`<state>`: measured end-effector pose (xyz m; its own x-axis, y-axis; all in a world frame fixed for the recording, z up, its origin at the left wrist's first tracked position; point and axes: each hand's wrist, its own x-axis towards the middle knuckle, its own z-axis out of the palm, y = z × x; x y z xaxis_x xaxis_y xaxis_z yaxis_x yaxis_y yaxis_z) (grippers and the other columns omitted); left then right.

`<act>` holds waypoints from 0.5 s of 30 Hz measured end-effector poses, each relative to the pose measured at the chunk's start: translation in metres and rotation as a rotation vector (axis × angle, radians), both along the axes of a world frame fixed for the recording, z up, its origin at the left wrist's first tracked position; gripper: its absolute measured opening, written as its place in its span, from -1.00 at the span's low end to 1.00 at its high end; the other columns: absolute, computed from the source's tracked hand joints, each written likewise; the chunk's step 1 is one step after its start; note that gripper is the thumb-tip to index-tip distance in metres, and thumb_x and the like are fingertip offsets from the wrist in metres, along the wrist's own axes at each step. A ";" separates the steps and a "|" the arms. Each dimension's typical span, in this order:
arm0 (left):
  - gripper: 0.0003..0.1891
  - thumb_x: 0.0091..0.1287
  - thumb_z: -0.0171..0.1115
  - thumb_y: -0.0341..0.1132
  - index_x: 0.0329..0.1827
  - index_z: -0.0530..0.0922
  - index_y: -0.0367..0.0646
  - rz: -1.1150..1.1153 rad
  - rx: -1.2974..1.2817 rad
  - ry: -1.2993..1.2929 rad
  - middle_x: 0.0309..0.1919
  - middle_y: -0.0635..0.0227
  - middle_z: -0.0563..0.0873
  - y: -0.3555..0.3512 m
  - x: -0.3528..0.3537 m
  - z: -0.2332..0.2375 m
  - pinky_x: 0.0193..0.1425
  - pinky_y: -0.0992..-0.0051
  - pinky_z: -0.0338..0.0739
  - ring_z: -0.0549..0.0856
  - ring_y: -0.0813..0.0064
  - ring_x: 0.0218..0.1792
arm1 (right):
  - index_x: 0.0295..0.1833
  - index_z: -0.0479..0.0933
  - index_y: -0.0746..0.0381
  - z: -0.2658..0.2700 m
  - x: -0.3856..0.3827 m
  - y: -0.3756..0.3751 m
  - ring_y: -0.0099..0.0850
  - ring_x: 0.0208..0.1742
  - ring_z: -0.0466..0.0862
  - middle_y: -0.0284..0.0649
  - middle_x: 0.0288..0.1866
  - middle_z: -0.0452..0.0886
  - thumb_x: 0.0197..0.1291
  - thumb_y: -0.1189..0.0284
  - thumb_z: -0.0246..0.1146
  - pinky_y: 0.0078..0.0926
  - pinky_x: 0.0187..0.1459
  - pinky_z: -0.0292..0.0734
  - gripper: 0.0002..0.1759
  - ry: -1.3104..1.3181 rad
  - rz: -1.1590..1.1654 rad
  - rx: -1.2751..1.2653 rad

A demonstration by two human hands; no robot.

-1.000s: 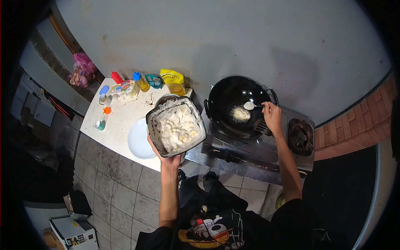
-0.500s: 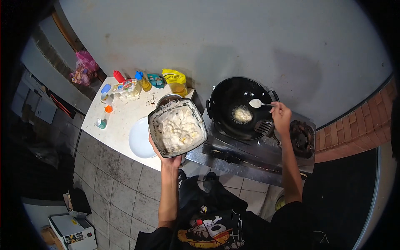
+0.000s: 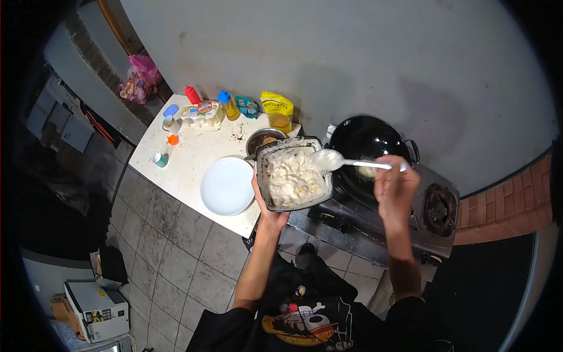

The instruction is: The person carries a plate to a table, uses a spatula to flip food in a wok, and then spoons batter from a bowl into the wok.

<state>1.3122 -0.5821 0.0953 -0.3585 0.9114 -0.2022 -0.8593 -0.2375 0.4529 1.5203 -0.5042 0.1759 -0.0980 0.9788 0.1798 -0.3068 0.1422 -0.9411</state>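
My left hand [image 3: 271, 212] grips a square dark-rimmed bowl [image 3: 265, 186] from below and its near side. Thick, lumpy white batter [image 3: 293, 179] fills much of it. A spoon [image 3: 365, 163] is held in my right hand [image 3: 396, 189], its batter-coated head over the bowl's right rim. Behind the spoon and my right hand stands a black wok [image 3: 363, 132] on the stove. One pale piece of batter [image 3: 368, 171] lies in the wok, partly covered by the spoon handle and my fingers.
On the white table [image 3: 187, 152] at left are a white plate [image 3: 227, 186], a metal pot [image 3: 265, 137], an egg carton [image 3: 203, 115], a yellow pouch [image 3: 277, 110], an oil bottle [image 3: 229, 107] and a red bottle [image 3: 192, 94]. A second burner [image 3: 440, 208] sits right of the wok.
My right hand has brought the spoon left from above the wok to the bowl's rim. The bowl now sits closer to the wok, and the whole view has shifted.
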 end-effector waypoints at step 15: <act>-0.30 0.39 -0.26 0.26 0.34 0.31 -0.11 -0.001 -0.092 -0.012 0.23 0.24 0.48 -0.025 -0.180 -0.039 0.25 0.26 0.45 0.53 0.29 0.19 | 0.02 0.40 0.34 -0.097 -0.219 -0.020 -0.60 -0.52 0.50 -0.27 -0.36 0.50 0.48 0.24 -0.12 -0.67 -0.47 0.42 -0.62 -0.343 0.401 -0.162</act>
<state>1.1326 -0.6069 0.0562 -0.3544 0.8891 -0.2898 -0.8652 -0.1942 0.4623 1.3013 -0.5246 0.0788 -0.4953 0.8653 -0.0775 0.0213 -0.0771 -0.9968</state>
